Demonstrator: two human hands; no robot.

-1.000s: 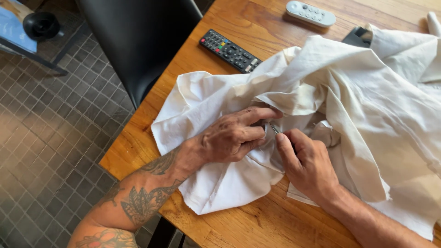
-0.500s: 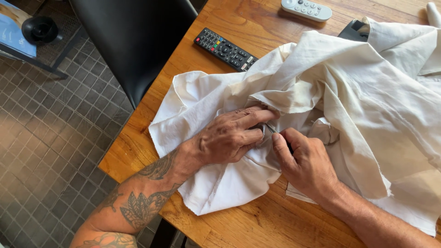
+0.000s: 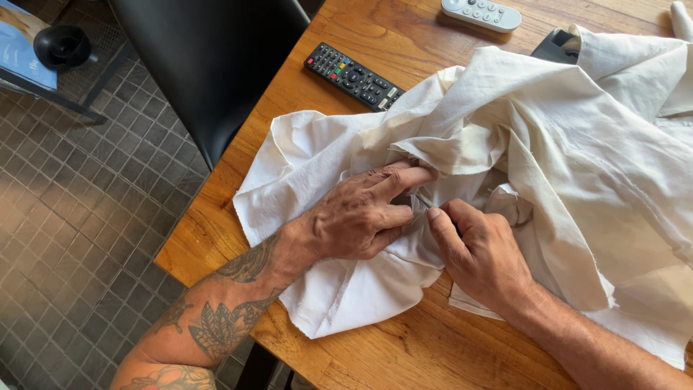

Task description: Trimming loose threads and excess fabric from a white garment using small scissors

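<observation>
A large cream-white cloth [image 3: 548, 144] lies crumpled over a wooden table [image 3: 404, 347]. My left hand [image 3: 357, 217] rests on the cloth near its middle, fingers curled and pinching a fold, index finger stretched toward the right. My right hand [image 3: 480, 253] sits just to the right of it, thumb and fingers closed on a thin, needle-like metal piece [image 3: 422, 201] at the same fold. The two hands almost touch. What lies under the fold is hidden.
A black remote control [image 3: 352, 74] lies on the table beyond the cloth, a light grey remote [image 3: 481, 14] farther back. A dark object [image 3: 552, 47] peeks from under the cloth's far edge. A black chair [image 3: 209, 65] stands left of the table over a tiled floor [image 3: 79, 231].
Both hands stay at the same fold; the right hand has shifted slightly and the left index finger now stretches out more. The view has tilted a little.
</observation>
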